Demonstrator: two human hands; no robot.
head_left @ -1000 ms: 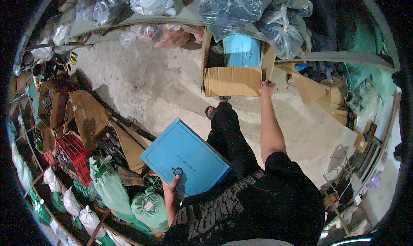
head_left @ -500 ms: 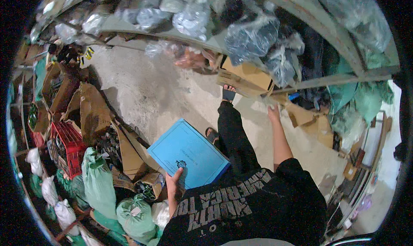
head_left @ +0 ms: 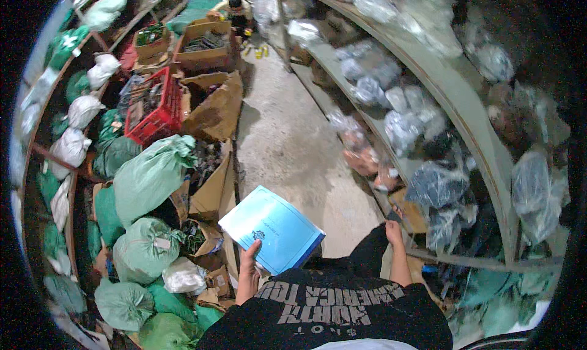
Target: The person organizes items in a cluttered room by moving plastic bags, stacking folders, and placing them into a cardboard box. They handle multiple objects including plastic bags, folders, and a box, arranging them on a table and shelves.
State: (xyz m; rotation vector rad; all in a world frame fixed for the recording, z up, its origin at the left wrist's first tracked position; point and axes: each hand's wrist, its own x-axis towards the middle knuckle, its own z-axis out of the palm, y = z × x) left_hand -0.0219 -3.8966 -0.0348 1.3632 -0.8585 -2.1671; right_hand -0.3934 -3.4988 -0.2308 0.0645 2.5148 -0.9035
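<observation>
My left hand [head_left: 249, 265] is closed on the near left edge of a light blue notebook [head_left: 272, 228], its thumb lying on top of the cover. The notebook is tilted in front of my body, with a small dark emblem and a thin border line on its face. My right hand [head_left: 393, 232] hangs low at my right side, close to a cardboard box [head_left: 411, 210] under the shelving. Its fingers are small and mostly turned out of sight, and I can make out nothing in them.
A concrete aisle [head_left: 284, 130] runs ahead. On its left stand open cardboard boxes [head_left: 205, 47], a red crate [head_left: 156, 105] and green sacks [head_left: 153, 179]. Along the right, metal shelving [head_left: 468, 99] bears clear plastic bags [head_left: 400, 121]; more bags lie at its foot.
My view has turned left, so the aisle now runs ahead and the shelving lies to the right. My right arm is lower and nearer my body. The notebook stays in my left hand.
</observation>
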